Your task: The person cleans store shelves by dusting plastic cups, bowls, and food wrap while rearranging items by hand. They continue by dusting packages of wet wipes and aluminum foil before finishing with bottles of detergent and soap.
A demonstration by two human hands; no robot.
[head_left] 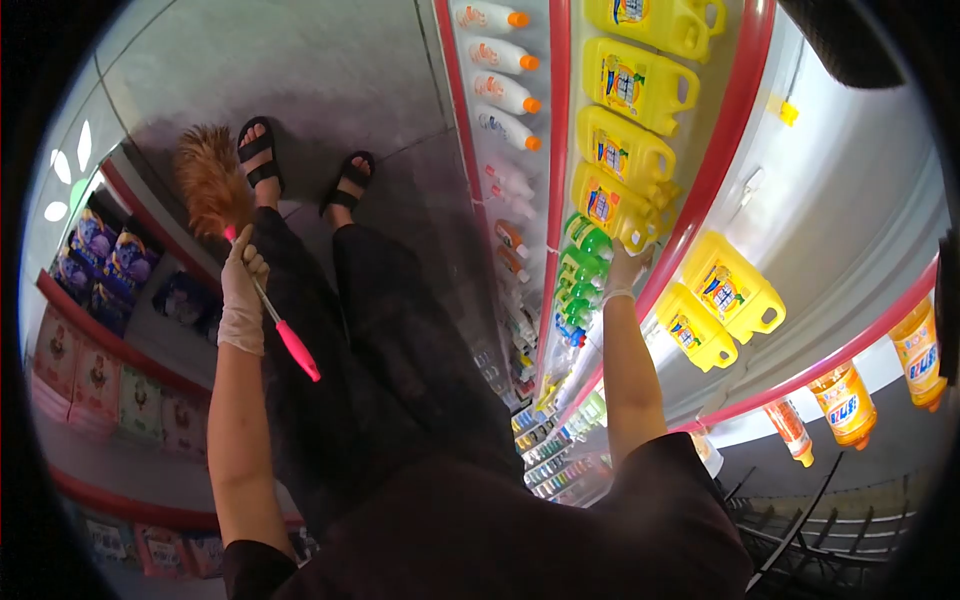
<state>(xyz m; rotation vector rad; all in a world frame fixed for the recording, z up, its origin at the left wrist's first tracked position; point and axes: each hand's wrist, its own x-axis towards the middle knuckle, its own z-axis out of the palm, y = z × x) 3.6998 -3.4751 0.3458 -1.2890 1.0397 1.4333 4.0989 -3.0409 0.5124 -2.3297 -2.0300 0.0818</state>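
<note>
My left hand [242, 285], in a pale glove, is closed around the thin metal shaft of a feather duster [211, 185]. Its brown feathers point away from me, and its pink handle [296, 350] hangs past my wrist. On the right, my right hand [627, 268], also gloved, reaches into a shelf. Its fingers are at the top end of a yellow jug [606, 202] and look closed on it, though they are partly hidden. Beside that hand stand green bottles [585, 268]. More yellow jugs [627, 82] line the same shelf.
A red shelf edge [728, 125] runs close along my right arm. Two yellow jugs [735, 290] stand on another shelf level, with orange bottles [843, 402] beyond. White bottles [503, 93] fill a neighbouring row. Shelves of packets [95, 370] line my left. My feet are on grey floor [300, 60].
</note>
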